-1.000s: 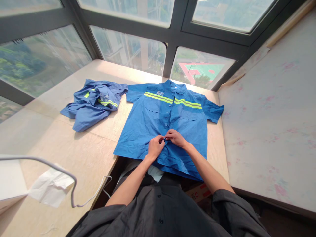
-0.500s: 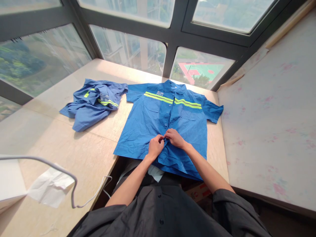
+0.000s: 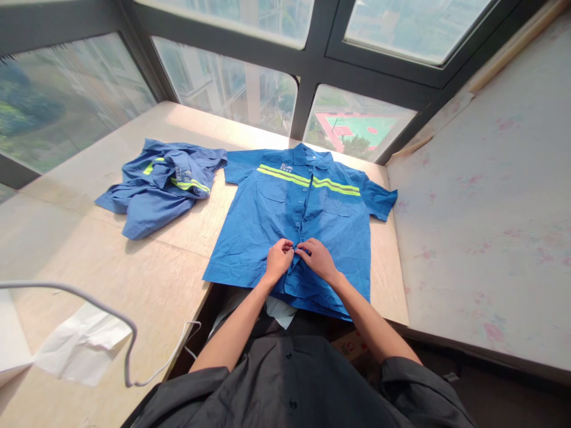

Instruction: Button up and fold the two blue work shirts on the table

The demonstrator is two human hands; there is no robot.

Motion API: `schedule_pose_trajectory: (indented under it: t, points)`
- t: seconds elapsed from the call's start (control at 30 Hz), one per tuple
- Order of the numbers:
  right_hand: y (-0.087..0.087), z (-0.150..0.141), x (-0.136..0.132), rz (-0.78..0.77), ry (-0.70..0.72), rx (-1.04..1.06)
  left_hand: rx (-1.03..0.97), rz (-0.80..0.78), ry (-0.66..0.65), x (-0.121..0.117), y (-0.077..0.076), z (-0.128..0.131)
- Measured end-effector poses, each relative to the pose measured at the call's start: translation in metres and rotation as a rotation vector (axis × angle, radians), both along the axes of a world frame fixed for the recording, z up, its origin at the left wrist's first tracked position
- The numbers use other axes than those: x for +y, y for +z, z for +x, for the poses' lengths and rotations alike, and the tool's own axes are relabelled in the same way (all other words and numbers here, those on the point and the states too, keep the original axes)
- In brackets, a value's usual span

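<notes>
A blue short-sleeved work shirt (image 3: 250, 238) with yellow-green reflective stripes lies face up and spread flat on the beige table (image 3: 134, 279), its hem hanging over the near edge. My left hand (image 3: 279, 260) and my right hand (image 3: 316, 257) meet at the button placket in the lower middle of the shirt. Both pinch the fabric edges there, fingers closed, fingertips almost touching. Several buttons higher up the placket look fastened.
A second blue shirt (image 3: 158, 187) lies crumpled at the back left of the table. A white cable (image 3: 129, 351) and crumpled white paper (image 3: 75, 348) sit at the near left. Windows (image 3: 250, 89) ring the table's far side; a pale speckled surface (image 3: 491, 208) adjoins on the right.
Both hands have shifted a little lower on the placket and stay pinched together. The view has tilted slightly.
</notes>
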State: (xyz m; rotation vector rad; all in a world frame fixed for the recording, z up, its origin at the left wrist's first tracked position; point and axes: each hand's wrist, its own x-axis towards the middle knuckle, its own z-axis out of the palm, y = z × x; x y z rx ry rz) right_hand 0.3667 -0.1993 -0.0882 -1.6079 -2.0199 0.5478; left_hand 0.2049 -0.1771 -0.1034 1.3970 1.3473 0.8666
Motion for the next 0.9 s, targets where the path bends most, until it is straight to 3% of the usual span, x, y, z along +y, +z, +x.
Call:
schedule_pose_trajectory:
  t: [0.23,0.47,0.7,0.83,0.9]
  points:
    - [0.000,-0.007,0.007,0.006,0.008,-0.219,0.022,0.023,-0.041,-0.001,0.001,-0.005]
    - [0.007,-0.009,0.008,0.020,0.055,-0.464,0.260,0.142,-0.138,-0.007,0.009,-0.005]
    - [-0.003,-0.013,0.000,0.073,-0.010,-0.301,0.636,0.359,-0.215,-0.022,0.006,-0.009]
    - [-0.002,-0.005,-0.010,0.123,0.007,-0.121,0.703,0.475,-0.247,-0.032,0.005,-0.020]
    - [-0.006,0.005,-0.018,0.160,-0.037,-0.147,0.705,0.508,-0.249,-0.037,0.004,-0.030]
